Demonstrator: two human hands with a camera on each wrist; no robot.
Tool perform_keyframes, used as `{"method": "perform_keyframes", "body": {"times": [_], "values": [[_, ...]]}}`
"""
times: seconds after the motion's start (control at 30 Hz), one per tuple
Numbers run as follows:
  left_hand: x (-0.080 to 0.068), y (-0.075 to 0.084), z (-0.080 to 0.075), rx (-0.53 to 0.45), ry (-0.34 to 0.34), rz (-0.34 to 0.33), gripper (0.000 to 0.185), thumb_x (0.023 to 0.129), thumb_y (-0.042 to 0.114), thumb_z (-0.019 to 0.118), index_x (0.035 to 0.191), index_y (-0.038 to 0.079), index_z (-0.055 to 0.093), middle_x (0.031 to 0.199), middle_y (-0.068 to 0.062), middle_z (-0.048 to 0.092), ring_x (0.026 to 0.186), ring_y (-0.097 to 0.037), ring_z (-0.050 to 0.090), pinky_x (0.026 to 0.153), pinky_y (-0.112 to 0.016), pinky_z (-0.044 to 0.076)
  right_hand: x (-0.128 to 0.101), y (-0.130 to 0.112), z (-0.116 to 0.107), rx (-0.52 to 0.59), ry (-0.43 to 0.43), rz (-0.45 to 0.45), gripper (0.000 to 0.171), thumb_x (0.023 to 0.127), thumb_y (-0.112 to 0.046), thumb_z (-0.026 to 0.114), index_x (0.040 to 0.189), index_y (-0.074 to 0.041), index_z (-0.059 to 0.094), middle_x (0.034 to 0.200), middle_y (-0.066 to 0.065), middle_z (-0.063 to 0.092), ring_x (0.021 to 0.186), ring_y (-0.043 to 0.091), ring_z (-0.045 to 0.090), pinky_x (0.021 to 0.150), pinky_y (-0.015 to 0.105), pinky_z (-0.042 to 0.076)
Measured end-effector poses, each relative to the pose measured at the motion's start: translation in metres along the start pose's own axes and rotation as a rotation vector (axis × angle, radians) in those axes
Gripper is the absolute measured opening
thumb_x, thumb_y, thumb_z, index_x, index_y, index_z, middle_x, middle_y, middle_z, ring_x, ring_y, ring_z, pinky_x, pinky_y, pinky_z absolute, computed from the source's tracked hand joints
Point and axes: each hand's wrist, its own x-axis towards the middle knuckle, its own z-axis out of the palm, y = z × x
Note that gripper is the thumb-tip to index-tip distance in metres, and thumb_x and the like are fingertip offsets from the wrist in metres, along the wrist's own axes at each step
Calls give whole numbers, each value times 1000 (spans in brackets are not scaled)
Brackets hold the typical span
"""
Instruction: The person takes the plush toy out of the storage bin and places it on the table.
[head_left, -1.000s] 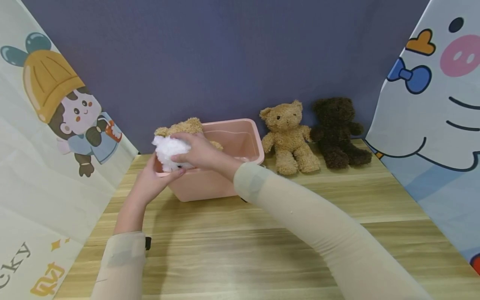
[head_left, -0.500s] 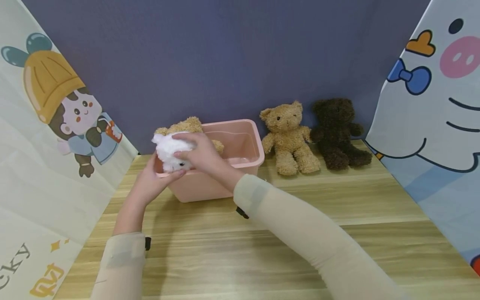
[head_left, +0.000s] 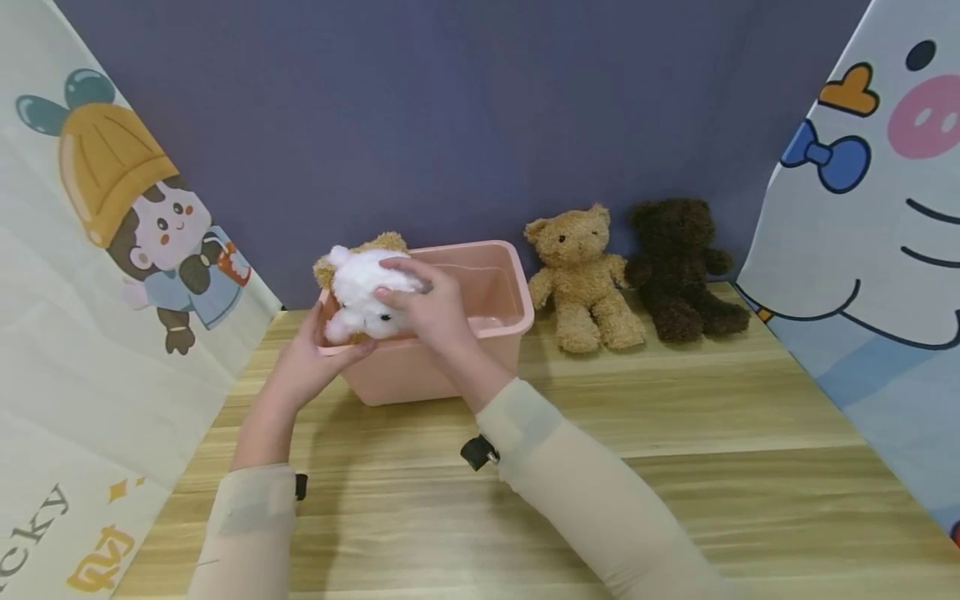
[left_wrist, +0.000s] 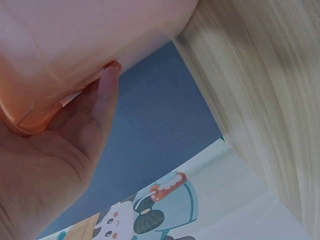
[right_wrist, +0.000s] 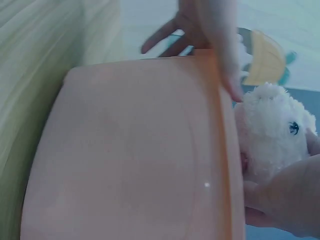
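White plush toy [head_left: 365, 293] | right hand [head_left: 427, 310] clasps it over pink bin [head_left: 480, 329] | left hand [head_left: 315, 358] grips bin's near rim | lower gently beside tan bear [head_left: 375, 245], bin steadied.

Your left hand [left_wrist: 45, 170] grips the rim of the pink tub [left_wrist: 75, 45], fingertip pressed against its wall; the wooden worktop [left_wrist: 265, 100] runs beside it.

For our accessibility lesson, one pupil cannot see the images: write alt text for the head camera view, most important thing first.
A person's right hand holds a fluffy white plush toy at the left end of a pink plastic rectangular bin, while the left hand grips the bin's near-left rim. A tan teddy bear and a dark brown teddy bear sit beside the bin on the light wooden table.
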Motion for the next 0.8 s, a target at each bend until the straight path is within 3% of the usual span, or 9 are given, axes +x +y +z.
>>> {"method": "perform_keyframes", "body": {"times": [0.1, 0.23, 0.43, 0.53, 0.67, 0.7, 0.8], "values": [[-2, 1, -1, 49, 5, -35, 127, 85, 71, 79, 170, 39, -10, 178, -8, 22, 158, -40, 38, 126, -69, 32, -5, -5, -8, 25, 24, -25, 34, 89, -10, 88, 121, -20, 82, 143, -4, 69, 121, 13, 66, 87, 25, 62], [-3, 2, -1, 108, 11, -86, 130, 82, 77, 77, 168, 42, -15, 176, -18, 24, 161, -48, 28, 124, -76, 27, -14, -13, -16, 75, 41, -47, 34, 90, -11, 87, 122, -21, 81, 142, -8, 68, 118, 15, 70, 91, 28, 63], [-5, 2, -1, 108, 1, -109, 131, 83, 78, 76, 167, 42, -18, 179, -18, 12, 163, -51, 17, 122, -78, 28, -29, -19, -27, 245, 68, -99, 37, 92, -3, 83, 127, -13, 77, 145, -5, 64, 114, 13, 71, 91, 27, 64], [-6, 3, 0, 115, 2, -110, 131, 83, 77, 76, 167, 42, -18, 180, -16, 6, 163, -50, 16, 123, -77, 28, -37, -19, -31, 380, 100, -143, 37, 91, 6, 79, 126, -9, 77, 145, -2, 63, 101, 10, 72, 81, 22, 64], [-6, 3, 0, 125, -6, -118, 131, 83, 77, 76, 167, 43, -19, 180, -14, 3, 163, -51, 15, 123, -77, 28, -46, -18, -38, 584, 161, -238, 44, 90, 19, 70, 110, -18, 82, 135, 5, 64, 97, 13, 73, 81, 24, 66], [-6, 4, 0, 124, -8, -121, 131, 83, 77, 76, 167, 43, -19, 180, -14, 2, 163, -51, 15, 123, -77, 28, -49, -18, -41, 622, 171, -262, 48, 91, 21, 67, 107, -22, 82, 136, 5, 63, 104, 14, 73, 87, 27, 66], [-5, 5, 0, 133, -3, -125, 132, 83, 79, 75, 167, 41, -20, 180, -15, 2, 163, -52, 14, 122, -78, 28, -57, -17, -48, 697, 189, -314, 53, 91, 22, 65, 104, -27, 81, 135, -1, 63, 106, 13, 73, 88, 25, 65]]}}
